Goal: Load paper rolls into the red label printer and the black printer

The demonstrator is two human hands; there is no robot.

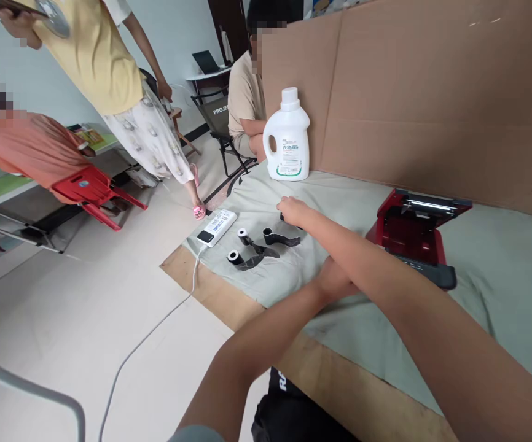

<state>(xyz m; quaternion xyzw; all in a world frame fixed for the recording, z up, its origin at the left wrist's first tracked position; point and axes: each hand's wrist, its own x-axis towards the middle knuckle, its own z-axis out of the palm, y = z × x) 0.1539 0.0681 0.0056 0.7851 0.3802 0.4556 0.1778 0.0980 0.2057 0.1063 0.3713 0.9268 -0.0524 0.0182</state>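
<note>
My right hand reaches across the pale green cloth, knuckles up and fingers curled over a small black thing that is mostly hidden. Just left of it lie three small black ribbon rolls with white cores, each trailing a loose black strip. My left arm crosses under the right forearm. Only the wrist end of my left hand shows on the cloth and its fingers are hidden. A red label printer with its lid open sits just right of my arms.
A white detergent bottle stands at the back of the cloth against a cardboard wall. A white power strip lies at the left edge, its cable running over the floor. Three other people and a red stool are to the left.
</note>
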